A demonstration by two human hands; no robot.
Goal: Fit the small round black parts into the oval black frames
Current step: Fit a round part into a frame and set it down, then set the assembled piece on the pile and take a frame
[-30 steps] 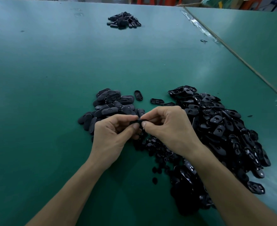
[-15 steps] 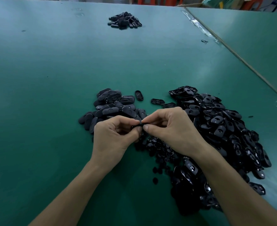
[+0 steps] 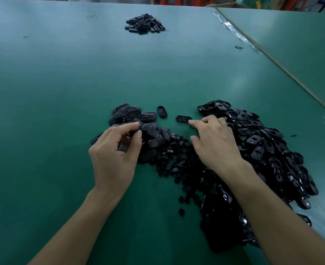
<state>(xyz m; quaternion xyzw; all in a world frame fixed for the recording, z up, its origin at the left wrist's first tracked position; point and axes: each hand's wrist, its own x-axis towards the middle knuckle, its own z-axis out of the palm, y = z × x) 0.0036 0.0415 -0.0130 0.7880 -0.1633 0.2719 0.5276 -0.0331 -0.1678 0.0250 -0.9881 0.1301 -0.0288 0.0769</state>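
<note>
My left hand (image 3: 113,157) hovers over the left heap of oval black frames (image 3: 136,116); its thumb and forefinger pinch a dark oval frame (image 3: 133,131) just above that heap. My right hand (image 3: 215,144) lies palm down with fingers apart and holds nothing. Its fingertips are next to a loose oval frame (image 3: 182,118). Between the hands lies a heap of small round black parts (image 3: 175,152). A large pile of oval frames (image 3: 263,142) spreads out to the right, partly hidden by my right arm.
Another loose frame (image 3: 162,111) lies beyond the hands. A separate small pile of black parts (image 3: 144,23) sits far back on the green table (image 3: 62,92). A seam with a strip of tape (image 3: 238,35) runs along the right side. Stray round parts (image 3: 181,211) lie near my right forearm.
The hands, joined on one frame before, have parted. The left carried the frame left to the heap; the right let go and reached forward toward the loose frame.
</note>
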